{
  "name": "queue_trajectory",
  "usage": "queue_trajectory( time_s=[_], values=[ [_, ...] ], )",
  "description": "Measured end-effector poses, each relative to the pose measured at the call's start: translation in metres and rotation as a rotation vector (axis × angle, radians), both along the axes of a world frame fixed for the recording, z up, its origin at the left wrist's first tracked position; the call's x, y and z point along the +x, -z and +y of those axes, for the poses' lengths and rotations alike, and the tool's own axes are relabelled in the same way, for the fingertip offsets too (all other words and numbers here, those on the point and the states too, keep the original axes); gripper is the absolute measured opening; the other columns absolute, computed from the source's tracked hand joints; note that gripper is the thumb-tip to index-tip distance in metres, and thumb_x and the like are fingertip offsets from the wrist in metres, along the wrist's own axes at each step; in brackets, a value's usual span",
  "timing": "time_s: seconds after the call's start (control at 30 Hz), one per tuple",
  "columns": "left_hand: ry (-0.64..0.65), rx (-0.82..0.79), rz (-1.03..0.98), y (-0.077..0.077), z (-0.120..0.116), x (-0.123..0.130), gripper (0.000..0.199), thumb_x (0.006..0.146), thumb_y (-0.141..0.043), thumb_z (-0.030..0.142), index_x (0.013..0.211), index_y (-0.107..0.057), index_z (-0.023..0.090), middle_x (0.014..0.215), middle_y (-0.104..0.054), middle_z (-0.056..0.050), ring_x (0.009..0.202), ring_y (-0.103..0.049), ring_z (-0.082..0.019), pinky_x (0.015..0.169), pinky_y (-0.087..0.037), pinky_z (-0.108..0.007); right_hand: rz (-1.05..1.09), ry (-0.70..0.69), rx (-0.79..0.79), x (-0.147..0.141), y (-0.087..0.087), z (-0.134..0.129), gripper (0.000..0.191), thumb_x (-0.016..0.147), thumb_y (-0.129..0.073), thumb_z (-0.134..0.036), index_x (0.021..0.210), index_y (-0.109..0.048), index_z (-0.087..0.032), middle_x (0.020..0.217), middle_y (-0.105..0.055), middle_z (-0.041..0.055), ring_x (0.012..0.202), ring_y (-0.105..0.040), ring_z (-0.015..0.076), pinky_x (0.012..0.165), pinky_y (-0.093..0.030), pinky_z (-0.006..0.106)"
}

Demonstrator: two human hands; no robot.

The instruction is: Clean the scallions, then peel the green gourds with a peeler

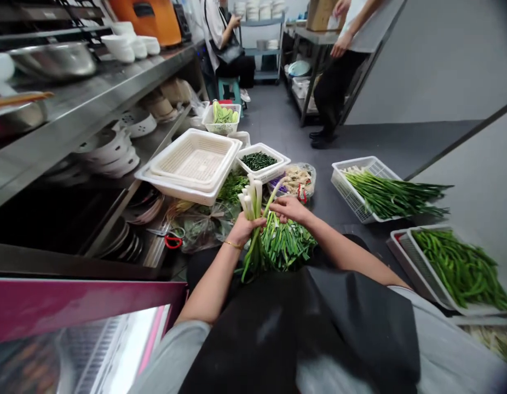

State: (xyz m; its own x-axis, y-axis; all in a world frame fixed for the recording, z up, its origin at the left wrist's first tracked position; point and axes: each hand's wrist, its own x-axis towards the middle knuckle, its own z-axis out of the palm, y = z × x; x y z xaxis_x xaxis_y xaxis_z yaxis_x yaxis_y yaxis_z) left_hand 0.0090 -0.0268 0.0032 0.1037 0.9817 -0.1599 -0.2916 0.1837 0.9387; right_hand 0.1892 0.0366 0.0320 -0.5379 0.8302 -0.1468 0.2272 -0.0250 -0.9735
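Note:
My left hand [246,227] is closed around a bunch of scallions [251,196], white ends pointing up and green leaves hanging down toward my lap. One paler, bent scallion stalk [274,192] leans out to the right of the bunch. Closed fingers of my right hand [291,210] pinch at this stalk; the exact grip is partly hidden. Below both hands lies a pile of green scallions [287,243] in front of my black apron [303,328]. Behind them, a clear plastic bag [295,180] holds pale scraps or roots.
Stacked white baskets [155,174] and a basket of green chillies [258,161] stand ahead. Red-handled scissors [173,239] lie left. To the right are baskets of scallions [376,189] and long green peppers [459,268]. A steel shelf [114,87] runs along the left; two people are farther back.

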Motion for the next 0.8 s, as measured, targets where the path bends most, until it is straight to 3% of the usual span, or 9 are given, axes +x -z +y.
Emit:
queue_trajectory(
  time_s=[0.13,0.23,0.37,0.47,0.57,0.67,0.8],
  values=[
    [0.012,0.014,0.016,0.004,-0.001,0.003,0.039,0.054,-0.083,0.026,0.080,-0.060,0.010,0.058,-0.058,0.002,0.048,-0.052,-0.009,0.045,-0.041,-0.021,-0.041,-0.232,-0.020,-0.007,-0.004,0.001,0.039,0.074,-0.068,-0.050,0.066,-0.059,-0.013,0.050,-0.059,-0.0002,0.041,-0.056,0.0105,0.039,-0.045,0.020],
    [0.097,0.011,-0.040,0.007,-0.001,-0.004,0.047,0.057,-0.082,0.031,0.093,-0.061,0.011,0.055,-0.058,0.002,0.046,-0.052,-0.010,0.044,-0.040,-0.021,0.051,-0.363,-0.061,0.002,0.001,0.003,0.038,0.074,-0.068,-0.050,0.074,-0.061,-0.013,0.063,-0.066,0.0020,0.045,-0.060,0.0101,0.044,-0.050,0.021],
    [0.137,-0.012,-0.044,0.007,0.004,-0.009,0.068,0.058,-0.082,0.035,0.116,-0.057,0.010,0.057,-0.059,0.002,0.046,-0.052,-0.010,0.045,-0.039,-0.021,0.136,-0.258,-0.042,0.007,0.015,0.004,0.037,0.076,-0.067,-0.050,0.077,-0.062,-0.014,0.062,-0.065,0.0004,0.051,-0.064,0.0121,0.049,-0.053,0.023],
    [0.112,-0.023,0.005,0.008,0.008,-0.004,0.067,0.056,-0.083,0.032,0.114,-0.058,0.011,0.062,-0.061,0.002,0.048,-0.053,-0.010,0.046,-0.040,-0.022,0.116,-0.155,-0.061,-0.001,0.022,0.007,0.036,0.073,-0.070,-0.048,0.081,-0.065,-0.013,0.061,-0.065,0.0000,0.052,-0.063,0.0119,0.048,-0.053,0.022],
    [0.088,-0.031,0.038,0.012,0.010,-0.001,0.064,0.052,-0.085,0.027,0.109,-0.059,0.012,0.070,-0.062,0.001,0.049,-0.053,-0.009,0.047,-0.042,-0.022,0.054,-0.225,-0.123,-0.005,0.023,0.012,0.034,0.072,-0.071,-0.045,0.075,-0.062,-0.013,0.054,-0.063,-0.0001,0.046,-0.060,0.0117,0.044,-0.050,0.021],
    [0.132,-0.015,0.011,0.016,0.011,-0.006,0.062,0.055,-0.084,0.026,0.109,-0.059,0.013,0.066,-0.058,0.003,0.048,-0.053,-0.009,0.046,-0.041,-0.022,0.020,-0.333,-0.179,-0.001,0.024,0.015,0.031,0.071,-0.072,-0.042,0.071,-0.059,-0.013,0.055,-0.064,0.0005,0.045,-0.060,0.0115,0.043,-0.049,0.021],
    [0.189,0.009,-0.035,0.020,0.011,-0.016,0.057,0.057,-0.083,0.026,0.107,-0.060,0.014,0.066,-0.057,0.003,0.049,-0.054,-0.010,0.048,-0.041,-0.022,0.091,-0.312,-0.201,0.008,0.030,0.013,0.028,0.072,-0.071,-0.038,0.075,-0.058,-0.014,0.056,-0.064,-0.0004,0.046,-0.060,0.0114,0.046,-0.050,0.021]
  ],
)
